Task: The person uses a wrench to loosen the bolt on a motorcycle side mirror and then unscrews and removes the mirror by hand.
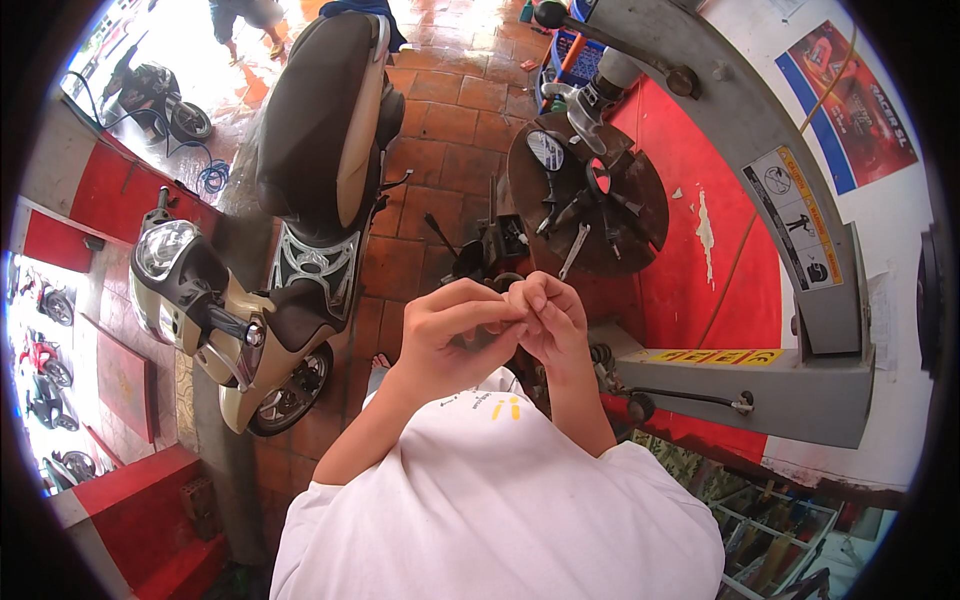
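Observation:
Both hands meet in front of my white shirt (500, 520), fingertips to fingertips. My left hand (435, 330) is closed in a pinch, thumb against the fingers. My right hand (555, 325) is closed too, its curled fingers touching the left fingertips. Whatever lies between them is too small or too hidden to make out. Just beyond the hands is the dark round turntable (645, 185) of a tyre-changing machine. On it lie a metal wrench (575, 250), a mirror with a grey face (545, 150) and another mirror with a reddish reflection (598, 176).
To the left stands a cream and brown scooter (325, 120) on a red tiled floor (440, 120). The machine's grey arm (740, 110) curves along the right beside a red wall panel (690, 270). A blue crate (580, 60) sits behind the turntable. Another person's legs (245, 25) show far left.

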Demonstrator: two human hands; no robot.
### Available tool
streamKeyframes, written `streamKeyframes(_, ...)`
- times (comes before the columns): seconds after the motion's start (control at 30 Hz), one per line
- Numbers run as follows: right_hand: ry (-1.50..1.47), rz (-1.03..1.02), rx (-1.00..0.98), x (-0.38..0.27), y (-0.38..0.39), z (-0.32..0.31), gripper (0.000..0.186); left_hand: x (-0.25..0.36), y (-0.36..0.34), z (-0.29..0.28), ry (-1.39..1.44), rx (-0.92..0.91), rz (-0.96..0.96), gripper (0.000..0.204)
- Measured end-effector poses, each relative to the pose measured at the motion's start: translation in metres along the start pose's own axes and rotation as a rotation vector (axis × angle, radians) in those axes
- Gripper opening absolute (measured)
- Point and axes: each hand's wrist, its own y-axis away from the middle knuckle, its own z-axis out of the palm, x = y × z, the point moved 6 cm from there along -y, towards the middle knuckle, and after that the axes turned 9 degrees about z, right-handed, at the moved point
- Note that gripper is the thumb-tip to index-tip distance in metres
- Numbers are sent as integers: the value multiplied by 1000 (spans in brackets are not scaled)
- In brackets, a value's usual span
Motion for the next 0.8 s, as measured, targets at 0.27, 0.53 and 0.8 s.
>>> streamKeyframes(0.27, 102, 101, 109, -4, 6, 10, 17, 1, 0, 0, 8, 32, -17, 23)
streamKeyframes(0.53, 181, 73, 52, -9, 7, 20, 23, 3, 1, 3, 8, 19, 20, 20)
streamKeyframes(0.8, 203, 62, 134, -5, 11, 12, 21, 1, 3, 7, 14, 21, 26, 20)
